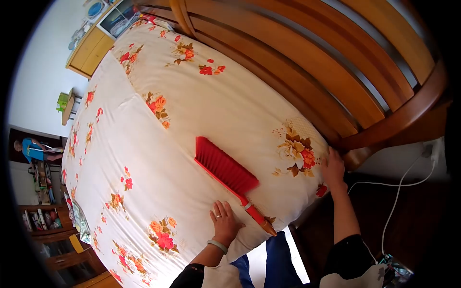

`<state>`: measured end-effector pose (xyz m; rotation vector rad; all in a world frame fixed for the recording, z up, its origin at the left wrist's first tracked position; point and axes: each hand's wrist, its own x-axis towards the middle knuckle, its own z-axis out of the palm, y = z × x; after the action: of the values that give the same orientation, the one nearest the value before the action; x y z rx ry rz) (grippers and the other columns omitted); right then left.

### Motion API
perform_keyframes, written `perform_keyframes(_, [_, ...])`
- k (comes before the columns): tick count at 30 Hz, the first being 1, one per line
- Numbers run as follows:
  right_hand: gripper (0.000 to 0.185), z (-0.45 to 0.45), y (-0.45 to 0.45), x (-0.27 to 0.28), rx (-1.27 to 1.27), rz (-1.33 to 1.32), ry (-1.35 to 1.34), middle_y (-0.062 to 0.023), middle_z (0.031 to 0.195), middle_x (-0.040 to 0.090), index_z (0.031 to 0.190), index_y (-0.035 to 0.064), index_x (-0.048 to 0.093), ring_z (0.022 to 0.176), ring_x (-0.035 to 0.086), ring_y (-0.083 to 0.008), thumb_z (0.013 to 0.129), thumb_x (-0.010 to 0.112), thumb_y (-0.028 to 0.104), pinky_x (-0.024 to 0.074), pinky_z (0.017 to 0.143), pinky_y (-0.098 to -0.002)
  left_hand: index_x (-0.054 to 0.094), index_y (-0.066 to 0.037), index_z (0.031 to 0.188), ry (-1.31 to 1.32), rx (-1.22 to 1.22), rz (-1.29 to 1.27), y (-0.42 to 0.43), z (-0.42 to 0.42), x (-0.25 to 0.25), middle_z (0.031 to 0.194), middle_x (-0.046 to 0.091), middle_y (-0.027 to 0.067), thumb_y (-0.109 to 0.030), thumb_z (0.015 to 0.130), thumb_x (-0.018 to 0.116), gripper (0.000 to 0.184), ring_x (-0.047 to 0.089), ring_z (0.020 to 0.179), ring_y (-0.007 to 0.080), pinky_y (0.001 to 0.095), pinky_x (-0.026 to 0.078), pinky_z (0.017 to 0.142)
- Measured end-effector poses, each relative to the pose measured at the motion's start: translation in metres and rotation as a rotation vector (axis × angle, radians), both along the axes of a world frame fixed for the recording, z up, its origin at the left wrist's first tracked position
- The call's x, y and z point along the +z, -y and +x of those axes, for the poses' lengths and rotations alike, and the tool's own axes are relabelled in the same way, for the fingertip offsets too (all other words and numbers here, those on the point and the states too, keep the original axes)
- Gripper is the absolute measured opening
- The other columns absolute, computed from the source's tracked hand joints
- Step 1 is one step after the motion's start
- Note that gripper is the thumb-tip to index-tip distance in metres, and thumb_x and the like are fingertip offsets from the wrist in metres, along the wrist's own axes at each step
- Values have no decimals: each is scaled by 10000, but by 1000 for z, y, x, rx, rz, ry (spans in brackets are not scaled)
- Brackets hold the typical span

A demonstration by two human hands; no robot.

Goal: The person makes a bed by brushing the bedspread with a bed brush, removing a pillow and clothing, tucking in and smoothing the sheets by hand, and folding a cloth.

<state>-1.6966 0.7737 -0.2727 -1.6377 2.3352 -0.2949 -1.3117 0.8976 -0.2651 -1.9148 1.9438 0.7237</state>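
Note:
A cream bed sheet [187, 115] printed with red and orange flowers covers the bed. On it lies a red bed brush [225, 165], bristles towards the headboard, its handle pointing to the near edge. My left hand [225, 223], with a ring and a pale bracelet, rests flat on the sheet beside the brush handle, fingers spread, holding nothing. At the mattress corner next to the headboard, my right hand [333, 168] presses against the sheet's edge. Its fingers look stretched out, though their tips are partly hidden.
A slatted wooden headboard [297, 67] runs along the right side. White cables [396, 211] hang from a wall socket by the near corner. Beyond the bed stand a wooden cabinet [91, 57] and a bookshelf [45, 218]. Another person [33, 150] in blue is in the doorway.

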Motion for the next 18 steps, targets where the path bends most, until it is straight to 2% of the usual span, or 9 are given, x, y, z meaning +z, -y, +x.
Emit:
perform_keyframes(1, [488, 15, 13, 12, 14, -6, -4, -225, 1212, 535, 1228, -16, 499, 1126, 505, -379, 880, 546, 322, 399, 945, -402, 158, 85, 1383, -4, 6, -5, 0, 0, 0, 1429, 142, 354, -457, 636, 773, 1110, 108, 1365, 459, 595, 120, 1066])
perform_keyframes(3, [480, 56, 39, 27, 354, -284, 144, -219, 1250, 488, 1268, 11, 456, 1119, 488, -388, 829, 582, 158, 380, 966, -445, 164, 85, 1381, -13, -2, -40, -3, 4, -4, 1427, 151, 352, -453, 631, 777, 1108, 114, 1363, 459, 595, 123, 1065])
perform_keyframes(5, [484, 88, 82, 20, 473, -280, 202, -218, 1263, 471, 1269, 6, 447, 1160, 456, -372, 832, 588, 159, 356, 993, -434, 169, 85, 1379, -30, -14, -79, -5, 2, -7, 1424, 160, 351, -449, 626, 781, 1107, 121, 1360, 459, 596, 126, 1065])
perform_keyframes(7, [507, 106, 128, 4, 517, -319, 96, -206, 1284, 451, 1278, 7, 430, 1197, 418, -363, 830, 595, 179, 340, 1006, -426, 229, 57, 1379, -4, 3, -84, -3, 1, -5, 1422, 202, 326, -460, 618, 774, 1069, 147, 1362, 433, 594, 143, 1064])
perform_keyframes(9, [533, 110, 164, -13, 422, -232, 102, -209, 1309, 431, 1287, 10, 414, 1203, 408, -361, 841, 594, 239, 329, 1013, -428, 233, 56, 1377, -7, 2, -72, -2, 1, -5, 1421, 206, 324, -461, 615, 775, 1069, 149, 1361, 433, 594, 144, 1064])
perform_keyframes(13, [567, 115, 176, -37, 375, -109, 94, -202, 1321, 423, 1297, 15, 398, 1188, 418, -364, 846, 585, 303, 337, 999, -441, 244, 55, 1372, -15, 8, -61, 0, 1, -3, 1419, 215, 320, -463, 607, 780, 1068, 154, 1360, 434, 596, 140, 1064])
perform_keyframes(15, [593, 118, 175, -44, 363, -198, -95, -199, 1336, 412, 1314, 28, 381, 1190, 417, -363, 844, 578, 332, 338, 994, -444, 249, 55, 1370, -14, 16, -54, 0, 1, -5, 1419, 217, 319, -463, 603, 782, 1068, 155, 1360, 434, 595, 138, 1065])
perform_keyframes(18, [609, 111, 182, -41, 343, -149, 13, -200, 1347, 404, 1322, 35, 374, 1208, 404, -364, 838, 585, 338, 335, 1000, -440, 258, 55, 1365, -18, 24, -52, 1, 3, -8, 1417, 220, 320, -462, 598, 785, 1065, 155, 1359, 437, 596, 133, 1066])
